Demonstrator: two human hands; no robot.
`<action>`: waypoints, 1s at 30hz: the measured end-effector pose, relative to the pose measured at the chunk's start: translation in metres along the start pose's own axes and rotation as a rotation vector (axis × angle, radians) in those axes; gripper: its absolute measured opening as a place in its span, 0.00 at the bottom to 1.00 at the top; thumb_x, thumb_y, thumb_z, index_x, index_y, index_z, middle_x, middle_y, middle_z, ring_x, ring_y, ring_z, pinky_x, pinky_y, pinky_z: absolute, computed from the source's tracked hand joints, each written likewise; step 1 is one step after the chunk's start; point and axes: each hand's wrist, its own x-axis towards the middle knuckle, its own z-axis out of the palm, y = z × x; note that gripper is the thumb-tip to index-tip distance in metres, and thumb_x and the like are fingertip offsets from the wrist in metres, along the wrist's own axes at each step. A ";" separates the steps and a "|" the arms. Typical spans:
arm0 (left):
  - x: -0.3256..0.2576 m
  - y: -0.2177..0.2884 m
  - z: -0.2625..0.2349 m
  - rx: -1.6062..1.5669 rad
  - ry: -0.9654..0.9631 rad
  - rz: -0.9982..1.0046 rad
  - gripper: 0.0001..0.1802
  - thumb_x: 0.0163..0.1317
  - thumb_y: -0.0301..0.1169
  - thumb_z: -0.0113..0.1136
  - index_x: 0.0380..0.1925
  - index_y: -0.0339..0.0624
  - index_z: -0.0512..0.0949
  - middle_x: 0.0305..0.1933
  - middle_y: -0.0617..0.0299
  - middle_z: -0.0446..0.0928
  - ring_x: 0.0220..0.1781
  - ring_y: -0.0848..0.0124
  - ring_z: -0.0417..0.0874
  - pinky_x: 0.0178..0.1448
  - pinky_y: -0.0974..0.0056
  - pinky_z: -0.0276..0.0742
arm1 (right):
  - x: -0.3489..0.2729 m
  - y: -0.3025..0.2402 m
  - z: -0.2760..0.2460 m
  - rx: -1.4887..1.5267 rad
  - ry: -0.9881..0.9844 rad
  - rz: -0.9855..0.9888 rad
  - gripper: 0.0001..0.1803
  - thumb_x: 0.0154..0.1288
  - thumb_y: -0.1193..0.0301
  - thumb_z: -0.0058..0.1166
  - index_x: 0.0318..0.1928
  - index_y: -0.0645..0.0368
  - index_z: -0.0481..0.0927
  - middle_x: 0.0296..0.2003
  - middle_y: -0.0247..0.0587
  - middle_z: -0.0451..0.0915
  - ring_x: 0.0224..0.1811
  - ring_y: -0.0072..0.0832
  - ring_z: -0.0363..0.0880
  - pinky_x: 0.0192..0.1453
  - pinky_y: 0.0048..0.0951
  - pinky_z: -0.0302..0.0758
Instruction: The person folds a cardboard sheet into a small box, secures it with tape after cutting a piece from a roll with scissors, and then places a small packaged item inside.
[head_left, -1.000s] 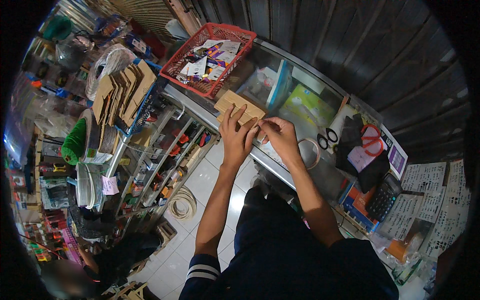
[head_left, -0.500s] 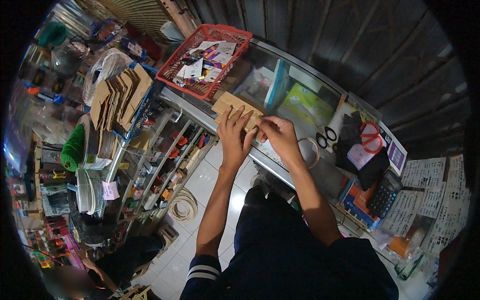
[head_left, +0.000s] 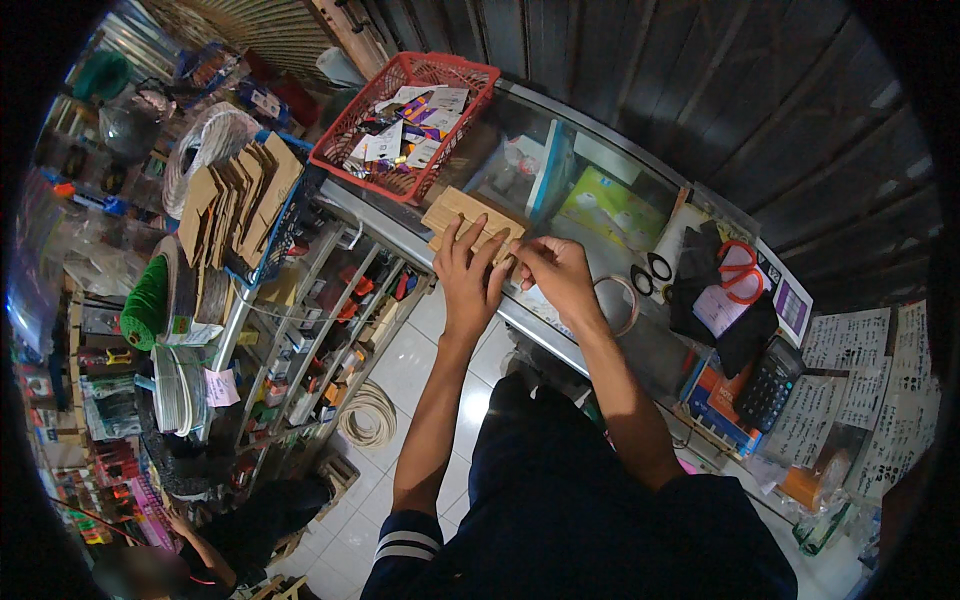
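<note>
A small flat brown cardboard box [head_left: 462, 214] lies on the glass counter [head_left: 600, 250] near its front edge. My left hand [head_left: 470, 277] rests flat on the box with fingers spread. My right hand [head_left: 555, 277] pinches at the box's right edge with closed fingers; what it grips there is too small to tell. A clear tape roll [head_left: 620, 305] lies on the glass just right of my right hand.
A red mesh basket [head_left: 405, 120] of small packets stands behind the box. Red-handled scissors [head_left: 738, 268], black tape rolls [head_left: 652, 275] and a calculator [head_left: 766, 385] lie to the right. Folded cartons [head_left: 235, 195] and shelves of goods fill the left. A person [head_left: 215, 545] crouches on the floor below.
Both hands stay on the box; the camera view has shifted slightly, and the right hand's fingers have closed tighter at the box's edge.
</note>
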 end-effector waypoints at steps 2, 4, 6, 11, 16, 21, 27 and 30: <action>0.000 0.000 0.000 0.019 0.003 0.012 0.22 0.64 0.37 0.64 0.59 0.54 0.80 0.73 0.58 0.69 0.78 0.50 0.58 0.74 0.44 0.53 | 0.000 0.000 0.000 -0.015 -0.005 -0.001 0.14 0.71 0.67 0.62 0.38 0.69 0.82 0.23 0.34 0.79 0.22 0.17 0.75 0.27 0.21 0.72; 0.001 0.002 0.000 0.027 0.002 0.012 0.22 0.64 0.37 0.64 0.59 0.54 0.80 0.72 0.58 0.69 0.78 0.49 0.58 0.74 0.44 0.53 | 0.002 0.005 -0.001 -0.012 -0.007 -0.016 0.14 0.71 0.67 0.62 0.38 0.69 0.81 0.23 0.34 0.79 0.22 0.17 0.75 0.27 0.21 0.72; 0.001 0.003 -0.001 0.026 -0.002 -0.001 0.21 0.64 0.37 0.64 0.58 0.54 0.81 0.72 0.58 0.69 0.78 0.49 0.58 0.74 0.44 0.53 | 0.003 0.006 -0.001 -0.003 -0.006 -0.026 0.14 0.71 0.67 0.62 0.38 0.69 0.81 0.23 0.34 0.80 0.22 0.17 0.75 0.27 0.21 0.73; 0.001 0.003 -0.001 0.035 0.000 0.009 0.20 0.64 0.37 0.64 0.57 0.55 0.82 0.72 0.58 0.69 0.78 0.49 0.58 0.74 0.44 0.54 | 0.000 0.007 0.002 0.019 0.006 -0.036 0.14 0.71 0.68 0.62 0.39 0.70 0.82 0.23 0.35 0.80 0.22 0.18 0.76 0.26 0.21 0.74; 0.001 0.002 0.001 0.056 0.026 0.041 0.19 0.64 0.36 0.66 0.56 0.58 0.83 0.72 0.58 0.69 0.77 0.48 0.59 0.72 0.44 0.56 | -0.002 0.009 0.005 -0.005 0.034 -0.056 0.13 0.71 0.69 0.61 0.39 0.70 0.82 0.23 0.35 0.80 0.22 0.18 0.78 0.26 0.21 0.75; 0.000 0.003 0.002 0.067 0.039 0.045 0.18 0.63 0.35 0.68 0.54 0.58 0.84 0.72 0.58 0.70 0.77 0.47 0.61 0.71 0.44 0.58 | -0.002 0.012 0.005 0.005 0.043 -0.063 0.14 0.71 0.68 0.61 0.39 0.70 0.82 0.24 0.36 0.81 0.23 0.18 0.78 0.26 0.21 0.76; 0.000 0.000 0.002 0.054 0.066 0.081 0.17 0.62 0.36 0.68 0.53 0.58 0.85 0.71 0.58 0.70 0.76 0.47 0.62 0.70 0.44 0.59 | -0.003 0.013 0.005 0.025 0.042 -0.066 0.14 0.72 0.67 0.62 0.40 0.68 0.82 0.24 0.35 0.80 0.22 0.17 0.76 0.26 0.21 0.74; 0.000 -0.001 0.002 0.078 0.058 0.095 0.18 0.62 0.37 0.67 0.54 0.58 0.84 0.71 0.57 0.70 0.76 0.46 0.61 0.69 0.44 0.60 | -0.004 0.011 0.005 0.035 0.020 -0.060 0.13 0.72 0.67 0.61 0.40 0.67 0.82 0.23 0.33 0.78 0.22 0.17 0.74 0.27 0.21 0.74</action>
